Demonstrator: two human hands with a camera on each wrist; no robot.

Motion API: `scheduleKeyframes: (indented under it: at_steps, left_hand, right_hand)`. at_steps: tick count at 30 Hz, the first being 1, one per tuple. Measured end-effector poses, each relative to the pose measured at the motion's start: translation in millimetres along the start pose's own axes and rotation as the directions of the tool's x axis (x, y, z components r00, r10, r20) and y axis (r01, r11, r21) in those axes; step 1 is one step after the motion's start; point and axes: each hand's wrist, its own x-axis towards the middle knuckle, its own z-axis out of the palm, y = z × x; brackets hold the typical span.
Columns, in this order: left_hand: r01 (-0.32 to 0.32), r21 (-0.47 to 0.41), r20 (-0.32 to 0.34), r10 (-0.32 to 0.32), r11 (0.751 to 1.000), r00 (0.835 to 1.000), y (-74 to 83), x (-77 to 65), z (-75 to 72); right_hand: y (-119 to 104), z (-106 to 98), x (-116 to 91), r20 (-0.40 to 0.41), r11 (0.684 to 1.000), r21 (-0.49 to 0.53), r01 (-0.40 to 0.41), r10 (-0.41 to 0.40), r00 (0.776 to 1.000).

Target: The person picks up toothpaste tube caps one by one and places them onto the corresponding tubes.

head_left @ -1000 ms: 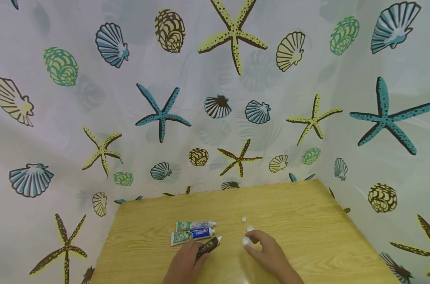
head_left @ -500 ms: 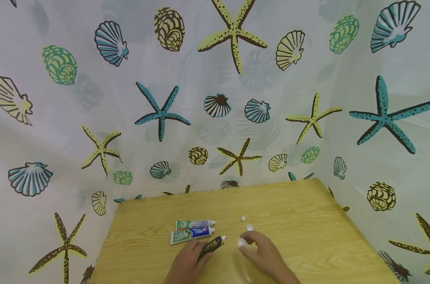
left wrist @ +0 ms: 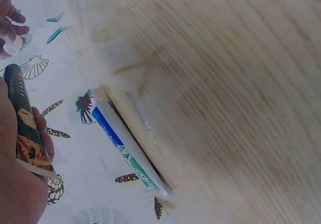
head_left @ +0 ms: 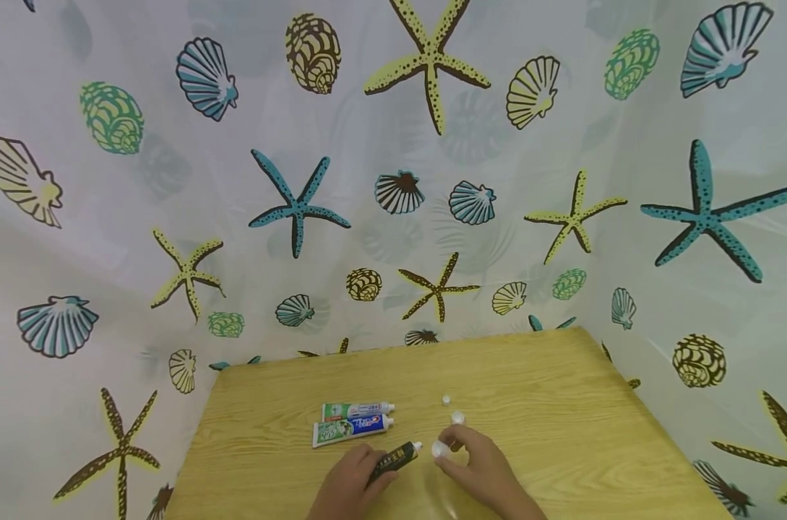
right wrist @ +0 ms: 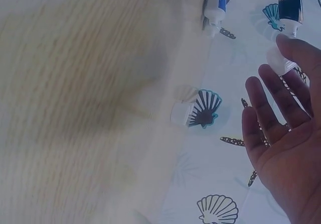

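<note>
Two toothpaste tubes [head_left: 353, 430] lie side by side on the wooden table [head_left: 256, 455], beyond the left hand [head_left: 349, 482], which grips a dark tube [head_left: 396, 460]. Near its nozzle [head_left: 418, 446], the right hand [head_left: 486, 468] pinches a white cap [head_left: 440, 449]; two loose caps [head_left: 457, 418] rest just past that hand.

Over the worktop [head_left: 530, 379], the held tube [head_left: 393, 463] is carried in the left grip [head_left: 350, 482]. To the right of the held tube, near its nozzle, a held cap [head_left: 440, 449] is pinched in the right grip [head_left: 483, 466]. Behind the held tube and to its left, a front tube [head_left: 352, 430] and, farther back, a rear tube [head_left: 359, 411] are laid side by side. Behind it to the right, a nearer cap [head_left: 457, 418] and a farther cap [head_left: 446, 399] are set down. Well behind it, a curtain [head_left: 347, 245] is hung.
</note>
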Motion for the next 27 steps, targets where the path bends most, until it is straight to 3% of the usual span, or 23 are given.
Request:
scheduleKeyframes:
  at_steps: [10,19,27]
  left_hand:
    - [-0.098,0.032,-0.074,0.1,0.995,0.992,-2.3,-4.2,8.8]
    - [-0.097,0.013,-0.035,0.097,0.995,0.995,0.2,-5.1,11.3]
    - [-0.055,-0.003,0.051,0.055,0.999,0.997,6.9,-2.8,4.6]
  right_hand:
    - [-3,-1,-5,0.018,0.999,0.0,0.049,-0.049,0.999]
    - [0,4,-8,0.049,0.995,0.014,0.099,-0.099,0.994]
    - [-1,1,-7,0.086,0.995,0.025,0.102,-0.103,0.991]
